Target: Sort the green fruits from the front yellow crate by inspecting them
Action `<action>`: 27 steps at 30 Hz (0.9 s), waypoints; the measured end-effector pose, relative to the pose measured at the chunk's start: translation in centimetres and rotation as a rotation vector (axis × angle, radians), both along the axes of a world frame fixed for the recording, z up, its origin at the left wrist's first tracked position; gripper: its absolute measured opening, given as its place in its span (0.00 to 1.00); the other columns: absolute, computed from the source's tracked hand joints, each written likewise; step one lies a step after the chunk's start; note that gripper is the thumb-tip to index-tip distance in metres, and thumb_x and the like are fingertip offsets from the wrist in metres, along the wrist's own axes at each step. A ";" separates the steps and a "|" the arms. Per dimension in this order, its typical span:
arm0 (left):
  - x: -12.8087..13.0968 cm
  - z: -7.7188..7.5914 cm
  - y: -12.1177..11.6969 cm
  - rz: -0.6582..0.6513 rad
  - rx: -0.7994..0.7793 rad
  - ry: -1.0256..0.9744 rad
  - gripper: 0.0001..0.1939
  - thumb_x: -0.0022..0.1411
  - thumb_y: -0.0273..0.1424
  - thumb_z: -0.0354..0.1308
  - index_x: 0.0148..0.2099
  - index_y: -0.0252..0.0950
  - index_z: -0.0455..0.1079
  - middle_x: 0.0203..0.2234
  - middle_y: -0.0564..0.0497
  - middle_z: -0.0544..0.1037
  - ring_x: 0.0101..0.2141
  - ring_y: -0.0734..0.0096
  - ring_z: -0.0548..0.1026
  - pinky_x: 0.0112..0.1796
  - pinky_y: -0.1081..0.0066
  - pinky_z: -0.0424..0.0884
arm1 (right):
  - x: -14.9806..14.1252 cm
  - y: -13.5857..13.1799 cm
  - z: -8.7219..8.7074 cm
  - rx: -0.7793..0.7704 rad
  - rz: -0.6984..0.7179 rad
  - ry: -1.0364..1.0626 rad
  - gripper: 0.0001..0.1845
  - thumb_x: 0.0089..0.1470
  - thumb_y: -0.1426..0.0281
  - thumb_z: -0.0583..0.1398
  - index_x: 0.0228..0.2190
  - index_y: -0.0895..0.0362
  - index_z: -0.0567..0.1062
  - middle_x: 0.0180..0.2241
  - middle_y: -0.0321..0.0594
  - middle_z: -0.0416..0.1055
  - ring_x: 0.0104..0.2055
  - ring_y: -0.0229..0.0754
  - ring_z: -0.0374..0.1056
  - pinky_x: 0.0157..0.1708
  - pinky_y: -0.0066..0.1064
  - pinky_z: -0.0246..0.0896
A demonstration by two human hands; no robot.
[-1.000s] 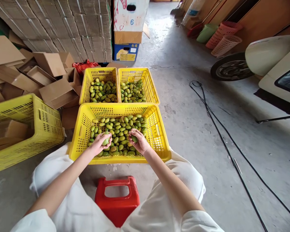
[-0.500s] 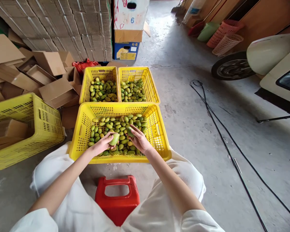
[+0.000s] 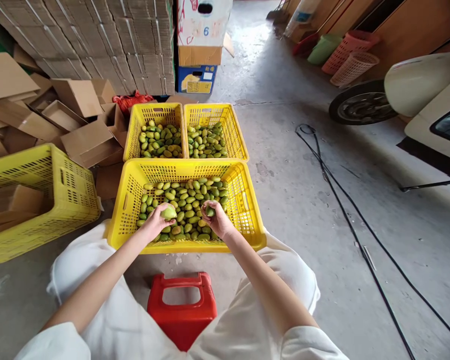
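Observation:
My left hand (image 3: 155,223) is closed around a pale green mango (image 3: 168,213), whose rounded side shows past the fingers. In my right hand (image 3: 220,221) is a darker green mango (image 3: 210,211), partly hidden by the curled fingers. Both hands hover over the near yellow crate (image 3: 253,220), a hand's width or so apart. Inside that crate lie many small green and yellowish mangoes (image 3: 189,200). Behind it stand two smaller yellow crates, the left crate (image 3: 135,135) and the right crate (image 3: 235,135), each holding similar fruit.
A red plastic stool (image 3: 182,315) stands between my knees. To the left, another yellow crate (image 3: 75,192) holds cardboard, beside a heap of open cartons (image 3: 86,140). Stacked cardboard (image 3: 108,45) rises behind. A black cable (image 3: 345,215) crosses the floor near a parked vehicle (image 3: 427,95).
My hands have moved apart: the left shifted slightly left with its mango. My right hand has turned, its fingers now curled more around the darker mango.

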State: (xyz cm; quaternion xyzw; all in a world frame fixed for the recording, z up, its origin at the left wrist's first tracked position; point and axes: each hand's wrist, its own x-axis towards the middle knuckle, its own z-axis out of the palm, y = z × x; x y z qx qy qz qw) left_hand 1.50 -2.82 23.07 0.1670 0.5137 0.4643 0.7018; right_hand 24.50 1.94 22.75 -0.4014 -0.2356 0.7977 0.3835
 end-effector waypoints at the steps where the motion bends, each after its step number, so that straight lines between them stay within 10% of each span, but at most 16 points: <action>1: 0.0 0.0 0.1 0.016 -0.010 -0.028 0.15 0.57 0.42 0.69 0.35 0.35 0.74 0.36 0.45 0.79 0.39 0.62 0.79 0.39 0.66 0.79 | 0.0 0.0 0.1 -0.005 -0.006 0.008 0.16 0.42 0.59 0.70 0.24 0.53 0.71 0.21 0.30 0.64 0.23 0.33 0.52 0.20 0.25 0.49; 5: -0.2 0.5 0.2 0.029 0.051 -0.115 0.14 0.55 0.36 0.71 0.37 0.36 0.71 0.38 0.45 0.80 0.39 0.62 0.81 0.39 0.66 0.81 | -0.2 -0.1 0.6 -0.031 -0.032 0.022 0.21 0.34 0.64 0.76 0.26 0.53 0.72 0.30 0.34 0.75 0.29 0.35 0.65 0.28 0.26 0.62; 19: -0.5 1.6 -0.2 -0.151 0.310 -0.151 0.18 0.51 0.31 0.77 0.29 0.37 0.67 0.28 0.54 0.72 0.34 0.70 0.75 0.40 0.67 0.77 | 0.0 -0.2 -0.3 -0.133 0.117 0.052 0.30 0.45 0.43 0.73 0.26 0.52 0.69 0.20 0.29 0.58 0.19 0.30 0.44 0.17 0.25 0.34; 27: -0.6 1.7 0.5 0.043 0.101 -0.201 0.17 0.57 0.35 0.72 0.46 0.35 0.75 0.38 0.46 0.79 0.41 0.62 0.80 0.44 0.61 0.79 | 0.0 0.1 -0.3 -0.113 0.019 0.167 0.19 0.43 0.57 0.73 0.35 0.52 0.77 0.33 0.39 0.75 0.32 0.43 0.70 0.27 0.31 0.66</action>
